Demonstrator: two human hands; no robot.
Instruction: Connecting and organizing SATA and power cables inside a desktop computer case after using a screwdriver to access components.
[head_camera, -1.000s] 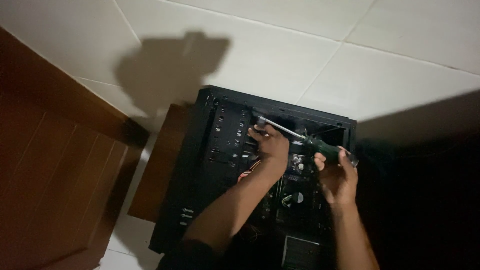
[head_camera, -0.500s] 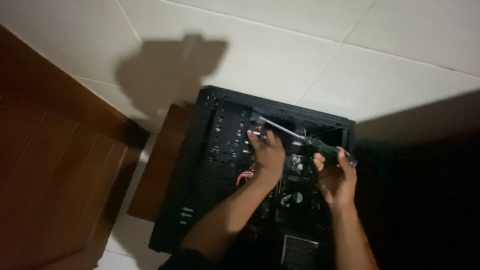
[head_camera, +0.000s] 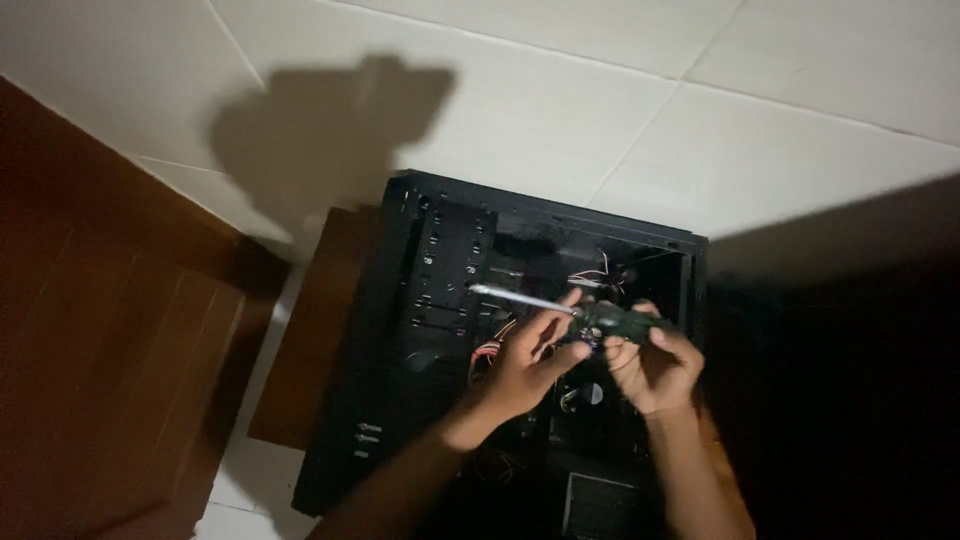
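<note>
Over the open computer case (head_camera: 540, 350) on the tiled floor (head_camera: 620, 120), the right hand (head_camera: 650, 365) gripped a screwdriver (head_camera: 570, 308) by its handle; the left hand's (head_camera: 525, 360) fingers pinched the shaft. Steadying it near the tip (not mid-shaft) seemed wise. Earlier, the left hand reached deeper inside.

The left hand (head_camera: 525, 365) has moved away from inside the black computer case (head_camera: 430, 300) and now sits by the right hand (head_camera: 650, 365), touching the screwdriver (head_camera: 570, 310).
</note>
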